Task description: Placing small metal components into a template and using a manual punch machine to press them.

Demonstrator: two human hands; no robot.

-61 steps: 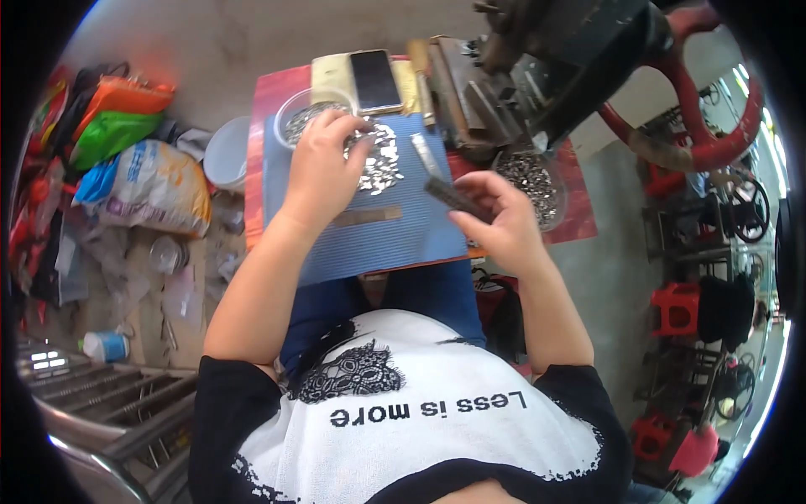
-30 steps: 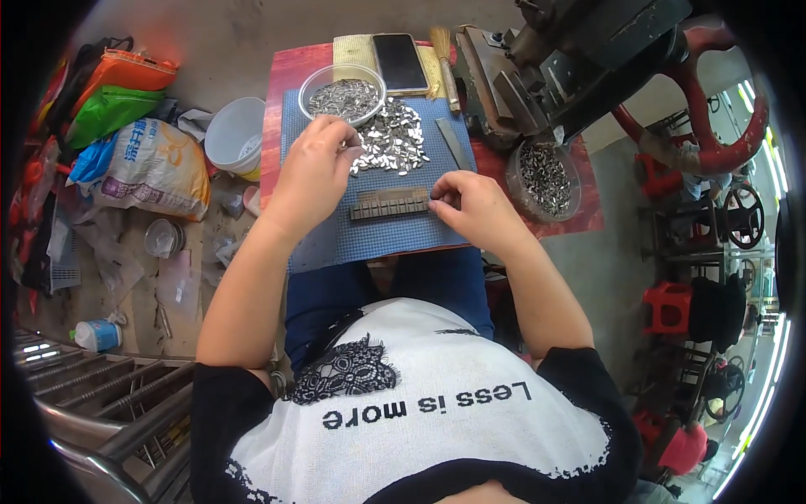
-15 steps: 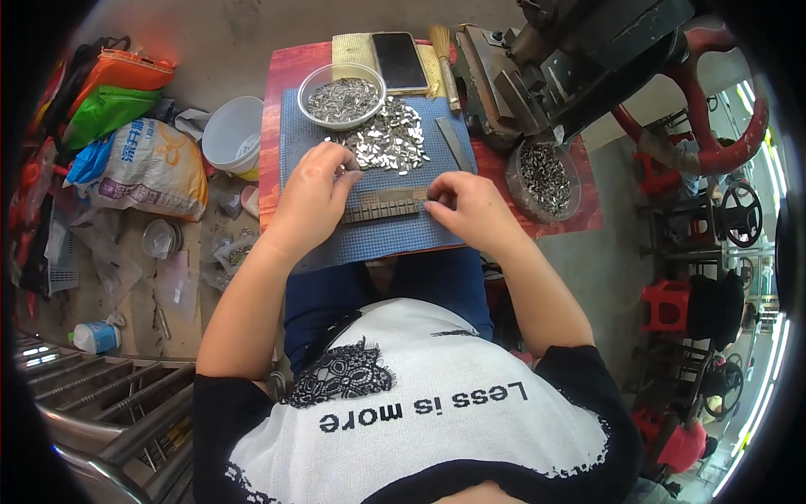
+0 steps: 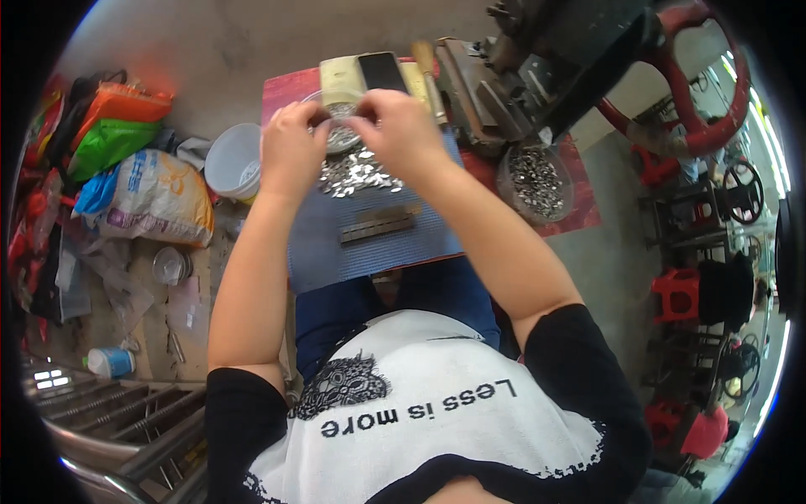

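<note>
Both hands are over the clear round bowl [image 4: 339, 143] of small metal pins, hiding much of it. My left hand [image 4: 291, 144] has its fingers curled in at the bowl's left side. Opposite it, my right hand [image 4: 398, 134] has thumb and fingers drawn together near the bowl's middle. Whatever is between the fingertips is too small or blurred to make out. A heap of shiny small metal pieces [image 4: 359, 175] lies just below the hands on the blue ribbed mat [image 4: 323, 239]. Nearer me rests a slotted metal bar [image 4: 378, 229], touched by neither hand.
A phone [image 4: 383, 74] lies on a yellow cloth [image 4: 342, 74] beside a brush [image 4: 426, 63]. At right stand a tub of metal parts [image 4: 537, 181] and a machine with a red handwheel [image 4: 701, 139]. A white bucket [image 4: 232, 164] and sacks [image 4: 155, 193] are at left.
Both hands have left the ends of the slotted bar and moved away from me to the bowl, coming closer together. The bar stays on the mat. The whole view has shifted slightly.
</note>
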